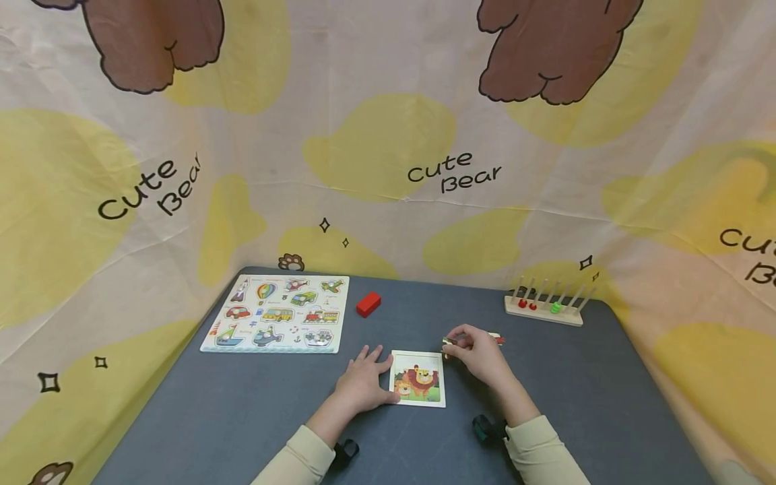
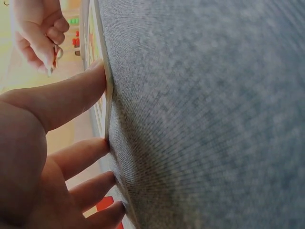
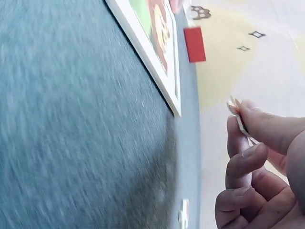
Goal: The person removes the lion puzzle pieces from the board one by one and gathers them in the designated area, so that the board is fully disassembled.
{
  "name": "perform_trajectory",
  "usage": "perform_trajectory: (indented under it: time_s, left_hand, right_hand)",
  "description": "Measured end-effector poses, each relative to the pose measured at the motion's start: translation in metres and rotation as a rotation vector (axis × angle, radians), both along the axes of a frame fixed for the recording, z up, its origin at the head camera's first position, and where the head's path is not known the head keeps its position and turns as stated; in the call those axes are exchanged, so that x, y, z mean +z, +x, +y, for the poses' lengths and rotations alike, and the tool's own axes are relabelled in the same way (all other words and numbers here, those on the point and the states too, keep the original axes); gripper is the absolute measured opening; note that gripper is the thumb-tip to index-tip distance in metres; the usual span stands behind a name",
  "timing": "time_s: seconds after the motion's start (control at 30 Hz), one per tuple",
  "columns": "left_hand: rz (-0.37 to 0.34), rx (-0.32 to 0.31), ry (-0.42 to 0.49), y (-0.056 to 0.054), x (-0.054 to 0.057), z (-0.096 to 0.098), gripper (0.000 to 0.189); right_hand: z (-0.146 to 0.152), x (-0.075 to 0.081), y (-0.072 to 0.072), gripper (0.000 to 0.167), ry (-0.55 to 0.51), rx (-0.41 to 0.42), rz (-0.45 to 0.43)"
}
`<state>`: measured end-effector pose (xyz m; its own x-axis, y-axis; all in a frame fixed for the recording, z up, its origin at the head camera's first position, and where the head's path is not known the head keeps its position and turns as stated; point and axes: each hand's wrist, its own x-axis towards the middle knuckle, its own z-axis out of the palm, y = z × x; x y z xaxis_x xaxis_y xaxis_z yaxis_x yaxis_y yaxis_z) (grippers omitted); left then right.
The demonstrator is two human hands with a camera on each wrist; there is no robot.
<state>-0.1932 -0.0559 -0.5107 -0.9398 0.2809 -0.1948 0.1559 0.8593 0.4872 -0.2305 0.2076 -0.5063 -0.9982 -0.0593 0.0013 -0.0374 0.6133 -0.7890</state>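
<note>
A small white-framed puzzle board [image 1: 417,403] with a lion picture lies flat on the table. My left hand [image 1: 362,385] rests at its left side, fingers spread and fairly straight; in the left wrist view the thumb [image 2: 71,95] and forefinger touch the frame's edge. Above the table, off the board's upper right corner, my right hand [image 1: 481,353] pinches a small thin puzzle piece [image 3: 240,121] between thumb and forefinger. The piece's picture is too small to read. Another puzzle piece [image 1: 497,338] with red on it lies behind the right hand, partly hidden.
A large vehicle puzzle board [image 1: 281,330] lies at the back left, with a red block [image 1: 368,304] beside it. At the back right stands a wooden peg stand [image 1: 542,313] with red and green beads. A printed cloth [image 1: 376,148] hangs behind the table.
</note>
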Motion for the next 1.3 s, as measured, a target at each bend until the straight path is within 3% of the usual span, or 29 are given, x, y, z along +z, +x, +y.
perform_trajectory:
  time_s: [0.47, 0.67, 1.3]
  left_hand:
    - [-0.008, 0.003, -0.002, 0.0, -0.002, -0.001, 0.081]
    - [-0.001, 0.003, -0.002, -0.001, -0.003, -0.001, 0.081]
    - [-0.012, 0.012, 0.002, -0.001, -0.004, -0.002, 0.082]
  right_hand:
    - [0.036, 0.006, -0.005, 0.019, 0.049, -0.008, 0.062]
    - [0.05, 0.009, -0.009, 0.026, 0.032, -0.031, 0.037]
    - [0.088, 0.006, -0.017, 0.023, 0.088, -0.069, 0.021]
